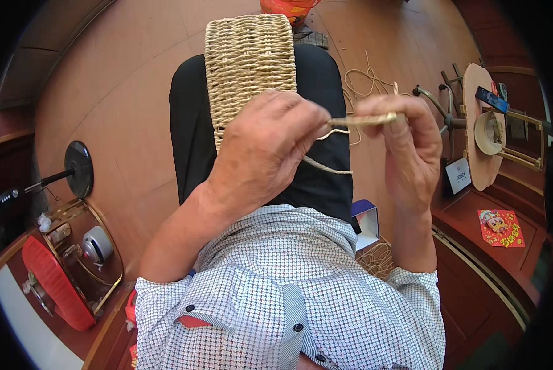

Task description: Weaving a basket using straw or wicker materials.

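A woven straw-coloured panel of twisted cord (250,58) lies lengthwise along my lap, over black trousers (187,105). My left hand (261,145) is in front of its near end, fingers bunched around a cord. That twisted cord (344,121) stretches across to my right hand (409,139), which is raised to the right and pinches it between thumb and fingers; motion blurs it a little. A loose cord end (329,166) hangs below my left hand, over the trousers. The panel's near end is partly hidden by my left hand.
Loose cord (366,77) curls over the tiled floor (122,123), with a cord heap (378,259) near a blue-and-white box (366,222). Ahead stands a red bucket (289,9). On the right, a tan board (480,148) bears a phone (491,98). A black round base (79,169) stands left.
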A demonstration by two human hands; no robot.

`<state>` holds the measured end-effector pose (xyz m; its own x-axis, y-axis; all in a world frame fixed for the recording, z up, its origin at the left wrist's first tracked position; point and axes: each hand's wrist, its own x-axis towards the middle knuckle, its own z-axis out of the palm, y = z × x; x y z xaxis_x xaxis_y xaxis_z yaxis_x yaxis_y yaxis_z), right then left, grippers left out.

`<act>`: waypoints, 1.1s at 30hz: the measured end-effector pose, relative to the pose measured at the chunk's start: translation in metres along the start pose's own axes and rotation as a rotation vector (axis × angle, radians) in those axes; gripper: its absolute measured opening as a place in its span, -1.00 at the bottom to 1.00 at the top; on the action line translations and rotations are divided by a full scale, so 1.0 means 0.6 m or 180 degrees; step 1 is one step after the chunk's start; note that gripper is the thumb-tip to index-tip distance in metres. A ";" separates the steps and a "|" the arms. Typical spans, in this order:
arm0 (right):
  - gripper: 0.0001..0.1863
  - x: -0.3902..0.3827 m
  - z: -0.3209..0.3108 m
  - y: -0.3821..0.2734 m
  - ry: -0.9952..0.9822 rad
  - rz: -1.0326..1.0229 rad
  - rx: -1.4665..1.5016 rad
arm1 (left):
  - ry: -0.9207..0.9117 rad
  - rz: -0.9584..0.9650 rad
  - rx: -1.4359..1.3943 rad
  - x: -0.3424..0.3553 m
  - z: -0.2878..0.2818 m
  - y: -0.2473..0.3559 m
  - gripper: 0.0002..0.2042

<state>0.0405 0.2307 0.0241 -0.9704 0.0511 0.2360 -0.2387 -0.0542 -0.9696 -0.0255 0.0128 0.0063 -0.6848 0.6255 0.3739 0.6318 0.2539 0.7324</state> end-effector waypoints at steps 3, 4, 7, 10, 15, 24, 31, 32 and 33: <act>-0.56 0.004 0.049 0.022 0.0288 0.0251 0.0028 | 0.0052 -0.0536 -0.2225 0.019 -0.044 0.045 -0.87; -0.44 0.003 0.063 0.029 0.0010 0.0321 0.0127 | 0.0357 -0.0407 -0.2484 0.026 -0.059 0.056 -0.84; -0.23 0.007 0.042 0.028 -0.0687 0.0960 0.0750 | 0.1007 -0.0267 -0.2849 0.015 -0.119 0.020 -0.74; -0.39 0.038 -0.021 0.075 0.0281 0.0899 0.0722 | 0.1641 -0.0306 -0.2740 -0.008 -0.222 -0.037 -0.72; -0.78 0.020 -0.197 0.154 0.1591 0.1373 0.1402 | 0.2526 -0.0893 -0.2499 -0.117 -0.352 -0.161 -0.78; -0.88 -0.036 -0.310 0.193 0.1941 0.1345 0.1003 | 0.3100 -0.1923 -0.1933 -0.215 -0.309 -0.228 -0.79; -0.76 -0.025 -0.341 0.167 0.1584 0.1451 -0.1392 | 0.1525 -0.2671 -0.1675 -0.175 -0.161 -0.155 -0.80; -0.70 -0.022 -0.307 0.161 0.1233 0.1167 -0.2783 | 0.1532 -0.2672 -0.1652 -0.169 -0.144 -0.138 -0.80; -0.64 -0.016 -0.275 0.152 0.0825 0.0818 -0.4159 | 0.1338 -0.2696 -0.1614 -0.163 -0.127 -0.124 -0.80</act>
<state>0.0344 0.3900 -0.0773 -0.9125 0.3755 0.1622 0.2962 0.8801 -0.3711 -0.0335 -0.1235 -0.0414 -0.9604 0.0609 -0.2718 -0.2659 0.0895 0.9598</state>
